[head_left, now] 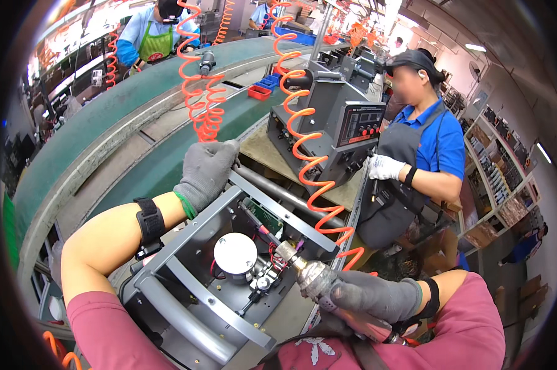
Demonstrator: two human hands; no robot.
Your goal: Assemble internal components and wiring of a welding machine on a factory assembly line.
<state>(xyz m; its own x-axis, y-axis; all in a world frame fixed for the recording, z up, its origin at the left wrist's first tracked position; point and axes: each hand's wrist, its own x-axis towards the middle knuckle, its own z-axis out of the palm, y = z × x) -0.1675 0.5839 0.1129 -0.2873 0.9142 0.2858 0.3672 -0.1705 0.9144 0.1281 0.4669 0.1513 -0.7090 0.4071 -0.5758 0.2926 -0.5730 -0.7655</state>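
In front of me is a grey metal machine housing (176,265), its top uncovered. Inside it are a round white-topped cylinder (235,254), a green circuit board (263,217), red wires and a small metal fitting (263,283). My right hand (377,296), in a grey glove, is wrapped around an air screwdriver (315,279). Its long bit slants over the inside of the housing, toward the far wall. My left hand (208,174), also gloved, is closed by the housing's far left corner; whatever its fingers pinch is hidden.
Orange coiled air hoses (297,111) hang across the view. Another grey machine (327,123) with a control panel stands farther along the line. A co-worker in a dark apron (408,135) stands to the right. A green curved conveyor (106,102) and red bin (259,92) lie beyond.
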